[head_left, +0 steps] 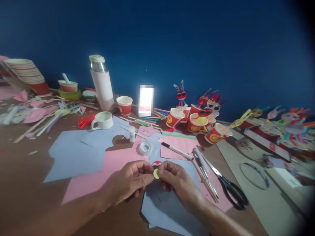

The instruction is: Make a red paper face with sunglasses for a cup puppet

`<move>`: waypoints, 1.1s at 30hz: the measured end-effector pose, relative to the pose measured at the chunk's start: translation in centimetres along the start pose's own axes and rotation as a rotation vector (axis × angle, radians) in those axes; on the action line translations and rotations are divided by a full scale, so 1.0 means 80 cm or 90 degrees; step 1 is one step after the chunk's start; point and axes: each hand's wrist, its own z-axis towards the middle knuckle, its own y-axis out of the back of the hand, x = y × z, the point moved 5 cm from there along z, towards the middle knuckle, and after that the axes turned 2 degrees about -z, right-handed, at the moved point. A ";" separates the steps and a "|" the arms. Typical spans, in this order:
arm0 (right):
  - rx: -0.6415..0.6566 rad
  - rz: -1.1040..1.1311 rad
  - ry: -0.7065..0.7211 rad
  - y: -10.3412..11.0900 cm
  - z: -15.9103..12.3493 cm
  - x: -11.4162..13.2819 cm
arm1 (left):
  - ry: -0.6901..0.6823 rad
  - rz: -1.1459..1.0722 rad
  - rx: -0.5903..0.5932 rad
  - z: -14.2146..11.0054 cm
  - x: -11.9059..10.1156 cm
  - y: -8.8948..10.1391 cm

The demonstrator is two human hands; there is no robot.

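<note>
Between my two hands is a small yellow paper piece [156,174], pinched from both sides by the fingertips. My left hand [137,177] has its thumb and fingers closed at the piece's left edge. At its right edge the fingers of my right hand [173,177] are closed too. Just behind the yellow piece shows a red paper shape [156,163] with dark marks, partly hidden by my fingers. Beneath my hands lie blue paper [169,209] and pink paper [118,160]. A roll of clear tape [145,148] sits just beyond my hands.
Black-handled scissors [232,191], pens and a black marker [177,151] lie to the right. A white thermos [102,85], a white mug [103,120] and a red paper cup [124,105] stand behind. Several decorated cups [198,123] are at the back right; paper scraps [39,113] litter the left.
</note>
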 end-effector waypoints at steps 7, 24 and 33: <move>0.018 0.035 0.020 -0.008 -0.002 -0.002 | 0.028 -0.008 -0.028 -0.003 0.003 -0.007; -0.076 -0.276 0.303 0.000 -0.020 0.021 | -0.016 -0.027 -0.056 -0.003 0.008 -0.001; 0.020 -0.507 0.674 -0.008 -0.047 0.044 | 0.110 -0.232 0.070 -0.001 0.013 -0.017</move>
